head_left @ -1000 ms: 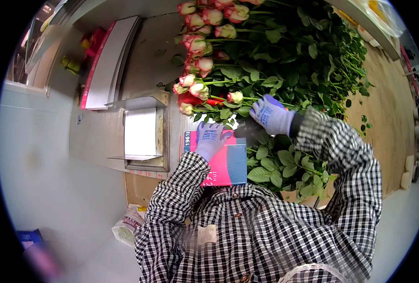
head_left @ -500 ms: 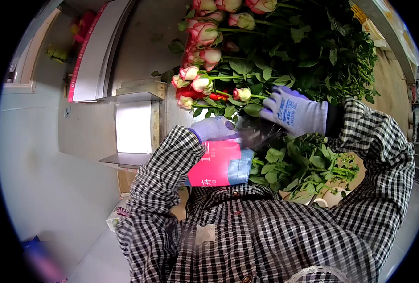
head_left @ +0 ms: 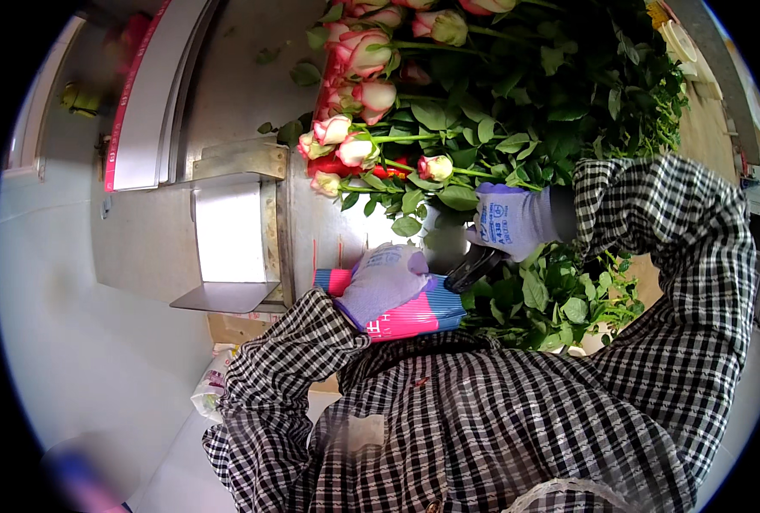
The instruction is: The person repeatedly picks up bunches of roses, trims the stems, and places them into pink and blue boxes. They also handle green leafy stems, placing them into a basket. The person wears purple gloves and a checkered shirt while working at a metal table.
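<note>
Drawn nearer with left hand [head_left: 384, 284], clasping pink-blue wrapper [head_left: 424, 313], apparently folded; gripping black tool [head_left: 472, 270] in right hand [head_left: 514, 224]; leaving far roses [head_left: 365, 51] outside.

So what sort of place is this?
Probably a florist's or flower-packing workroom: many cut pink-and-white roses lie side by side with leafy stems, there's a grey worktop, and the gloved left hand holds a pink-and-blue sheet.

Left grip [head_left: 388, 278] and right grip [head_left: 510, 222] curled
</note>
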